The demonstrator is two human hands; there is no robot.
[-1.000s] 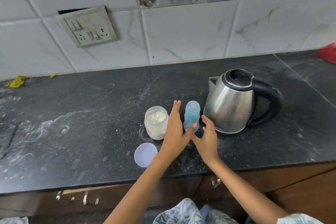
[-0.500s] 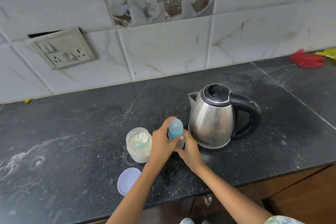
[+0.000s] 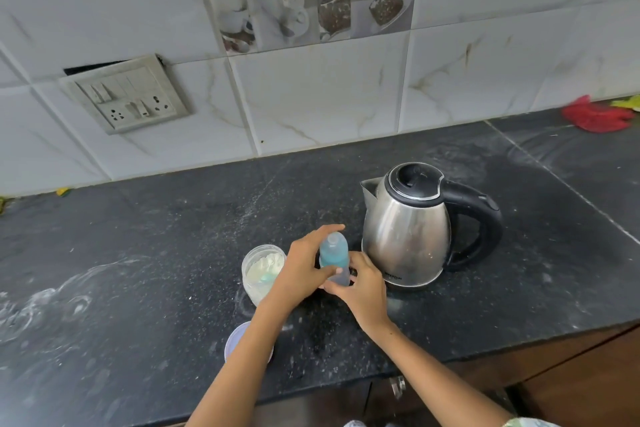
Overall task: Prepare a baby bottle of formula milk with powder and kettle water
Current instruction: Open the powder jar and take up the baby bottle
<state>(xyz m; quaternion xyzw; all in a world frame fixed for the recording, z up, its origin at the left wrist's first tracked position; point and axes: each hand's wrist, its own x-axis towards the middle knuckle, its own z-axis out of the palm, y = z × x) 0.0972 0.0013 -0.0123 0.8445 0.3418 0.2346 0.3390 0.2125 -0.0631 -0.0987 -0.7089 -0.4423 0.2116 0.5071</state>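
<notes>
Bottle [image 3: 334,258] standing on the bench [image 3: 173,253]: left hand [image 3: 304,270] wraps the top, right hand [image 3: 362,284] pinches the base. Brace it low, twist the cap off upright so nothing tips.

Soft, even daylight is cast over the scene; only faint shadows are thrown. A dull sheen is seen on the kettle [image 3: 408,236]. Wall tiles [image 3: 311,97] are bowed by wide-angle distortion toward the edges, where detail is softened.
</notes>
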